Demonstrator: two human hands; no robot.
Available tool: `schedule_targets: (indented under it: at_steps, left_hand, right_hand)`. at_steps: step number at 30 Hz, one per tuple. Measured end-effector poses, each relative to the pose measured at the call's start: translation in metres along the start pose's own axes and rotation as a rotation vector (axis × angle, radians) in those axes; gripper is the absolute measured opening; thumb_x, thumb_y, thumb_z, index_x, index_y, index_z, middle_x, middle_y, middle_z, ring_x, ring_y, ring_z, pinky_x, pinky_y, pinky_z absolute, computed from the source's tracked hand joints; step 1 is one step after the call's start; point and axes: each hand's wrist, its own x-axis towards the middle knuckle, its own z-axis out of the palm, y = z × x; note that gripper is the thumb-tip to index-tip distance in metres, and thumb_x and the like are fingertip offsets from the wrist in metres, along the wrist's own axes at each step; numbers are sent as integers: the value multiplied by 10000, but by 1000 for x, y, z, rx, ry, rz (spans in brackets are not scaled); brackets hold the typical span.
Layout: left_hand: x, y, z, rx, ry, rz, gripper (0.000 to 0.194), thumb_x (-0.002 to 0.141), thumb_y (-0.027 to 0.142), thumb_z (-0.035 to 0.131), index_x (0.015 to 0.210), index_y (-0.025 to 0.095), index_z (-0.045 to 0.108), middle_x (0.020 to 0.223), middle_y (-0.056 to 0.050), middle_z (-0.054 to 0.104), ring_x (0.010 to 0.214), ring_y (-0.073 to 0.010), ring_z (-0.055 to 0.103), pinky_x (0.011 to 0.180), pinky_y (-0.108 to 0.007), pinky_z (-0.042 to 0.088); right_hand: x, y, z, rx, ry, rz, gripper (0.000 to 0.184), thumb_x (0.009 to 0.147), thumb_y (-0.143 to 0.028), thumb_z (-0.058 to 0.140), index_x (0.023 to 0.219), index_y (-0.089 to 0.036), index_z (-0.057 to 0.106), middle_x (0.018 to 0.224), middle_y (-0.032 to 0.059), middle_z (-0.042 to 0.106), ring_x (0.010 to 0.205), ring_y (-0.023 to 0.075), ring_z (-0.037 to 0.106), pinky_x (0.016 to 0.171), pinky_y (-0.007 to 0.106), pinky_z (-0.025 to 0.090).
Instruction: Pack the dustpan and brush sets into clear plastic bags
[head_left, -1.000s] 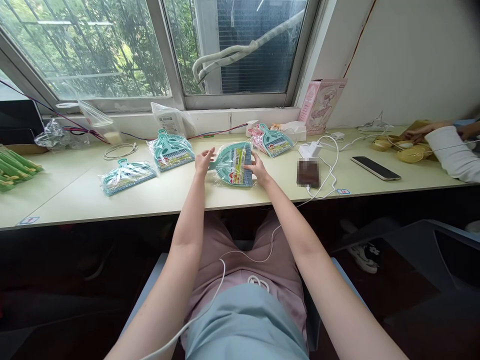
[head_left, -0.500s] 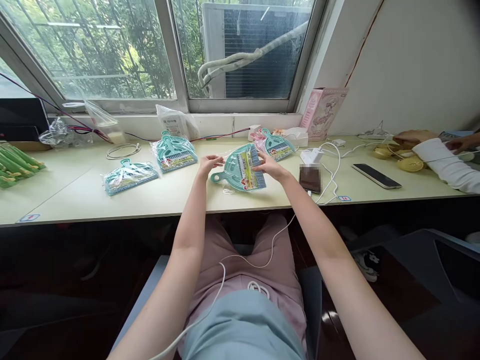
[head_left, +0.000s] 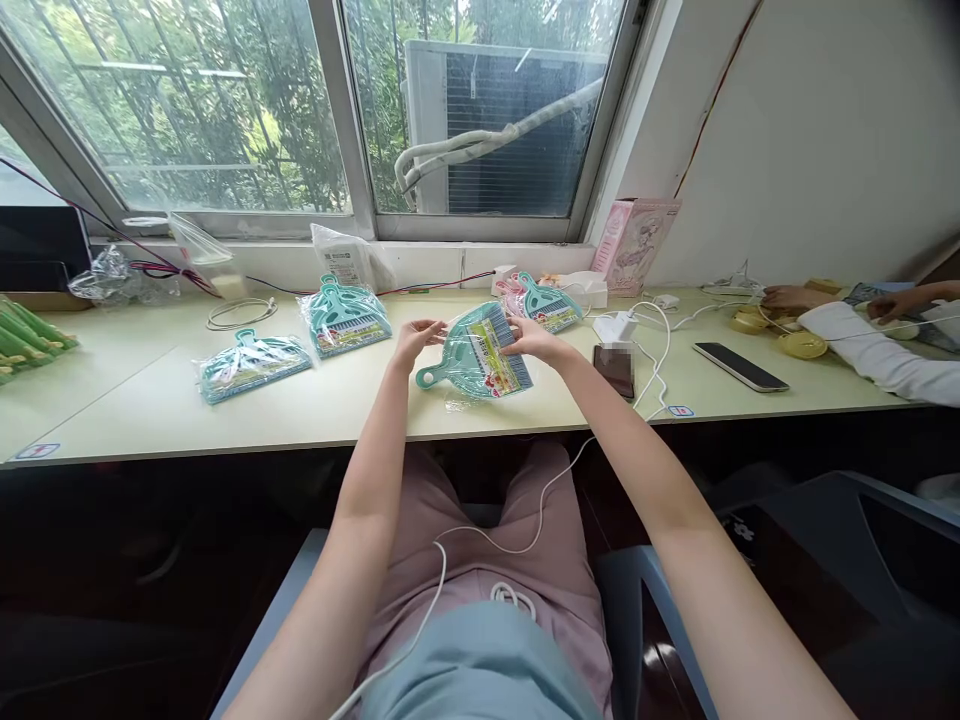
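A teal mini dustpan and brush set in a clear plastic bag is held up just above the pale desk, tilted with its handle to the lower left. My right hand grips its right upper edge by the bristles. My left hand pinches the bag's top left edge with curled fingers. Both forearms reach out from my lap.
Two more bagged teal sets lie to the left, another set behind right. A phone on a white cable and a second phone lie right. Another person's sleeve and hands work at far right. Green packs sit far left.
The dustpan set has been lifted off the desk and tilted toward me. Both hands shifted their hold to its upper edges. The camera view moved slightly upward.
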Motion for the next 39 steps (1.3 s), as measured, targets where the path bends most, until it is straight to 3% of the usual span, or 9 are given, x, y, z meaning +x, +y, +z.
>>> schedule_targets:
  at_steps: [12, 18, 21, 24, 26, 30, 33, 36, 39]
  left_hand:
    - [3, -11, -2, 9, 60, -67, 424, 679, 536, 818, 773, 134, 723, 732, -114, 729, 582, -167, 664, 679, -318, 541]
    - [4, -10, 0, -147, 141, -45, 620, 777, 703, 645, 1162, 217, 645, 1157, -135, 728, 875, -213, 730, 718, -303, 551]
    - [-1, -6, 5, -149, -35, -104, 689, 750, 729, 649, 1211, 217, 635, 1209, -161, 710, 967, -262, 724, 740, -336, 568]
    - [-7, -5, 10, -56, -281, -166, 642, 703, 694, 719, 1066, 164, 716, 1118, -191, 736, 926, -293, 733, 759, -355, 571]
    - [-8, -7, 10, -32, -303, -157, 569, 696, 649, 748, 970, 151, 739, 1083, -188, 742, 883, -285, 738, 773, -357, 568]
    - [-1, -16, 4, -61, -88, -172, 357, 735, 492, 754, 823, 151, 698, 961, -147, 744, 788, -254, 746, 746, -346, 562]
    - [8, -22, -4, -120, 236, -242, 212, 812, 370, 667, 815, 161, 631, 879, -106, 739, 717, -215, 743, 693, -315, 555]
    - [15, -28, -14, -206, 606, -306, 208, 901, 365, 534, 952, 175, 604, 897, -90, 754, 697, -168, 735, 664, -273, 552]
    - [19, -34, -23, -256, 768, -337, 375, 970, 467, 431, 1179, 183, 558, 1008, -115, 762, 759, -153, 740, 668, -248, 559]
  right_hand:
    - [6, 4, -11, -13, 165, 39, 492, 478, 43, 846, 883, -167, 663, 723, 54, 732, 722, 248, 697, 689, 416, 623]
    - [8, 9, -21, 182, 397, 17, 450, 542, 52, 799, 888, -182, 633, 792, 22, 731, 773, 199, 703, 743, 378, 643]
    - [9, 13, -23, 344, 545, -6, 414, 610, 60, 748, 889, -205, 597, 852, 13, 726, 845, 181, 709, 806, 354, 643]
    - [10, 20, -18, 440, 621, 1, 388, 653, 59, 700, 891, -220, 572, 887, 0, 714, 888, 163, 709, 845, 334, 639]
    - [10, 26, -12, 462, 643, 16, 376, 666, 56, 676, 894, -223, 568, 893, -4, 711, 896, 160, 712, 861, 331, 637]
    - [7, 32, -7, 496, 637, 46, 412, 642, 63, 685, 924, -220, 585, 878, 3, 721, 916, 183, 721, 868, 347, 641]
    - [2, 32, -17, 494, 596, 50, 439, 632, 45, 719, 967, -215, 605, 886, 19, 735, 917, 205, 729, 842, 360, 653]
    - [-8, 35, -36, 494, 569, 37, 428, 645, 30, 719, 986, -210, 622, 894, 35, 745, 910, 219, 736, 815, 365, 662]
    - [-17, 44, -53, 494, 567, 23, 415, 657, 15, 718, 994, -213, 636, 901, 40, 748, 914, 228, 741, 807, 371, 668]
